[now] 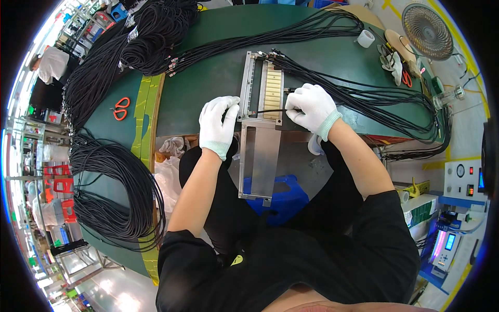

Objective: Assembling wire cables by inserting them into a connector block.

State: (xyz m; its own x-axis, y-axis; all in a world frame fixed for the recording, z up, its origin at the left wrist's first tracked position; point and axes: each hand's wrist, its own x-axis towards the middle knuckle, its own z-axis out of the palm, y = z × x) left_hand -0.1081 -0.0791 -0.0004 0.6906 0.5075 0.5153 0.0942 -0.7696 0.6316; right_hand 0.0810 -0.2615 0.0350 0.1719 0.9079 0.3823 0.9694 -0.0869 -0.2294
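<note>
A long metal fixture (pixel 260 156) with a slotted cream strip (pixel 273 86) lies on the green table (pixel 208 88) and overhangs its near edge. My left hand (pixel 218 125), in a white glove, rests against the fixture's left rail. In a white glove too, my right hand (pixel 311 106) pinches the end of a black cable (pixel 270 110) laid across the fixture. Several more black cables (pixel 353 91) run from the fixture's top right corner and sweep around to the right.
Big bundles of black cable lie at the table's top left (pixel 150 36) and hang at the left (pixel 112 192). Orange scissors (pixel 121 108) lie on the left. A tape roll (pixel 365 38), a fan (pixel 427 30) and bench instruments (pixel 457 208) are on the right. A blue stool (pixel 283 200) is below.
</note>
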